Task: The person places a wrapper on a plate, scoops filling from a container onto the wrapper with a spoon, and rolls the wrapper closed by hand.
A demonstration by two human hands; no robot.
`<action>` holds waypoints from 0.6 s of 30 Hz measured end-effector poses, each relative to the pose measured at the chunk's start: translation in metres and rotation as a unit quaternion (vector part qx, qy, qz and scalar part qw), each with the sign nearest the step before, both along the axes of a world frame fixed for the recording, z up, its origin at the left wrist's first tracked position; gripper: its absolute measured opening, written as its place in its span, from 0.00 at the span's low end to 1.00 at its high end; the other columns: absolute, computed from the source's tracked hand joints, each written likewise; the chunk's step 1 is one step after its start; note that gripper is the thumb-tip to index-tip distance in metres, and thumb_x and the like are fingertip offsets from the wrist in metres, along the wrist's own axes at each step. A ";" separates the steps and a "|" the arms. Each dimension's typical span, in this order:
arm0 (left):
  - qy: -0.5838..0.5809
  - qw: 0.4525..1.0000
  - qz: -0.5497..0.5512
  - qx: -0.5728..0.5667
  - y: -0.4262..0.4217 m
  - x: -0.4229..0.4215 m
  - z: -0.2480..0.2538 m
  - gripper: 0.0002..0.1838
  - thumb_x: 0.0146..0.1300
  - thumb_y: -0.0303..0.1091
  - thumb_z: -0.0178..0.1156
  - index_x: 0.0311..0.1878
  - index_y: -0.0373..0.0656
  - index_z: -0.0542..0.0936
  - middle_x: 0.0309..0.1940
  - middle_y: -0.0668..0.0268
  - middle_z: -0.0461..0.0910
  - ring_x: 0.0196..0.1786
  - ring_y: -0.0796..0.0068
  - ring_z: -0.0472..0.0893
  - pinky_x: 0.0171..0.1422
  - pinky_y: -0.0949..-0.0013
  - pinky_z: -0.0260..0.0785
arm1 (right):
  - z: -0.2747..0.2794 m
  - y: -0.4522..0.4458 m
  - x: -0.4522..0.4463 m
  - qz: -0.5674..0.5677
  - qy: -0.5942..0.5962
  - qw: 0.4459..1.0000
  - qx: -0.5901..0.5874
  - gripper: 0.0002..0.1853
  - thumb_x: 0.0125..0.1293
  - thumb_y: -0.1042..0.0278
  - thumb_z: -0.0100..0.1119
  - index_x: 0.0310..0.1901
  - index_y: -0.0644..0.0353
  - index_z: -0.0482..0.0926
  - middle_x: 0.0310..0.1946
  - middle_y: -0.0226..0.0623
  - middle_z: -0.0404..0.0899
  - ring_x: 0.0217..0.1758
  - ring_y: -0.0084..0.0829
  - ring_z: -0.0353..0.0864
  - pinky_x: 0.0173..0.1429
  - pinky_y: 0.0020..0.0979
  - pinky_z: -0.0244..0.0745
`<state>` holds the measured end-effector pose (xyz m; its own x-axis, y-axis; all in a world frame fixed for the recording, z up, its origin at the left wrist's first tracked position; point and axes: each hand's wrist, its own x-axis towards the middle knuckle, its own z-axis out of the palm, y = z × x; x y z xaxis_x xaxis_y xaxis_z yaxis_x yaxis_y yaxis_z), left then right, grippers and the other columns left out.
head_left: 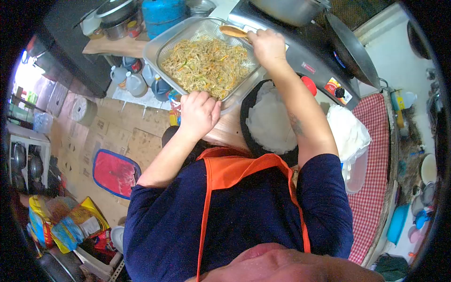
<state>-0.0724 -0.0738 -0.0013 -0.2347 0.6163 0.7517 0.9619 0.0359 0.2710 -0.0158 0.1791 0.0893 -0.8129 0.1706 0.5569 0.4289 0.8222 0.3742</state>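
A rectangular mesh basket (pixel 162 54) sits within a clear plastic tub (pixel 149 56), filled with shredded vegetable mix (pixel 204 66) with orange and green bits. My left hand (pixel 199 112) is closed over its near rim. At the far right corner, my right hand (pixel 268 47) grips a wooden spoon (pixel 233 31), whose bowl hangs over the basket's far side. Under my right forearm, thin white round sheets (pixel 271 120) lie on a black round tray (pixel 246 110). More white sheets (pixel 347 134), loosely wrapped, are right of my arm.
A gas stove (pixel 310 70) with a large pot (pixel 286 10) and a wok (pixel 350 49) stands at the back right. A blue gas cylinder (pixel 163 16) is behind the basket. Jugs (pixel 136 84) and a red mat (pixel 115 173) are on the floor. A checkered cloth (pixel 369 188) covers the right-hand surface.
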 end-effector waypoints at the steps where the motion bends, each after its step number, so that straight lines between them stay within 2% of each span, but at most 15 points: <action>1: -0.002 1.000 0.002 -0.003 0.000 0.000 0.001 0.06 0.52 0.34 0.61 0.23 0.46 0.76 0.25 0.66 0.70 0.31 0.63 0.71 0.37 0.60 0.58 | -0.007 0.001 -0.002 0.004 -0.008 1.000 0.021 0.06 0.55 0.66 0.53 0.33 0.50 0.80 0.28 0.33 0.80 0.37 0.37 0.81 0.38 0.44 0.75; 3: -0.003 1.000 0.002 -0.005 0.000 0.000 -0.001 0.06 0.52 0.34 0.62 0.23 0.46 0.76 0.25 0.66 0.70 0.31 0.63 0.71 0.37 0.60 0.58 | -0.020 0.004 -0.005 0.008 -0.016 0.999 0.043 0.05 0.54 0.65 0.55 0.32 0.49 0.79 0.27 0.32 0.79 0.37 0.37 0.80 0.36 0.44 0.74; 5: -0.006 1.000 0.005 -0.009 0.000 0.000 -0.002 0.06 0.52 0.34 0.62 0.24 0.46 0.76 0.25 0.66 0.70 0.31 0.63 0.71 0.37 0.60 0.58 | -0.033 0.009 -0.006 -0.048 -0.028 0.998 -0.037 0.09 0.56 0.63 0.55 0.38 0.47 0.81 0.31 0.34 0.81 0.40 0.37 0.81 0.40 0.44 0.75; 6: -0.006 1.000 0.003 0.004 0.000 0.000 -0.002 0.06 0.52 0.34 0.62 0.24 0.46 0.77 0.25 0.66 0.70 0.32 0.63 0.71 0.38 0.60 0.58 | -0.031 0.005 -0.007 -0.047 -0.028 0.998 -0.037 0.09 0.56 0.63 0.55 0.38 0.47 0.81 0.31 0.34 0.81 0.40 0.37 0.81 0.40 0.44 0.75; 8: -0.006 1.000 0.000 0.016 0.000 -0.001 -0.003 0.05 0.52 0.34 0.62 0.25 0.46 0.77 0.25 0.66 0.70 0.32 0.63 0.71 0.38 0.60 0.58 | -0.019 -0.010 -0.006 -0.158 -0.108 0.941 -0.278 0.14 0.59 0.57 0.55 0.45 0.42 0.82 0.38 0.38 0.83 0.44 0.38 0.82 0.45 0.43 0.76; 12: -0.017 1.000 -0.010 0.006 0.000 -0.002 -0.005 0.05 0.53 0.34 0.62 0.25 0.46 0.78 0.26 0.66 0.71 0.33 0.63 0.72 0.39 0.60 0.58 | -0.007 -0.018 0.001 -0.128 -0.148 0.925 -0.324 0.17 0.58 0.56 0.53 0.48 0.42 0.82 0.42 0.39 0.83 0.47 0.39 0.82 0.50 0.41 0.76; 14: -0.017 1.000 -0.014 0.009 0.000 -0.002 -0.006 0.05 0.53 0.34 0.62 0.25 0.46 0.78 0.26 0.66 0.71 0.33 0.63 0.72 0.39 0.60 0.58 | -0.002 -0.014 0.000 -0.131 -0.141 0.893 -0.408 0.18 0.57 0.56 0.52 0.49 0.41 0.82 0.42 0.38 0.83 0.46 0.39 0.82 0.50 0.41 0.76; 17: -0.014 1.000 -0.018 0.015 0.000 -0.002 -0.005 0.05 0.52 0.34 0.62 0.26 0.45 0.79 0.27 0.65 0.72 0.33 0.63 0.72 0.40 0.60 0.58 | -0.010 -0.026 -0.008 -0.139 -0.105 0.906 -0.385 0.18 0.55 0.56 0.53 0.48 0.41 0.82 0.41 0.38 0.83 0.47 0.39 0.82 0.50 0.41 0.75; 18: -0.017 1.000 -0.019 0.012 0.000 -0.002 -0.005 0.05 0.52 0.34 0.62 0.27 0.45 0.79 0.27 0.65 0.72 0.33 0.63 0.72 0.40 0.60 0.58 | -0.018 -0.028 -0.013 -0.121 -0.099 0.929 -0.336 0.18 0.54 0.56 0.54 0.47 0.40 0.83 0.41 0.37 0.83 0.47 0.39 0.82 0.51 0.39 0.75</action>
<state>-0.0742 -0.0735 -0.0065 -0.2373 0.6065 0.7588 0.9527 -0.0074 0.3039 -0.0286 0.1511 0.0718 -0.7806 0.6168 0.1016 0.6092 0.7870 -0.0974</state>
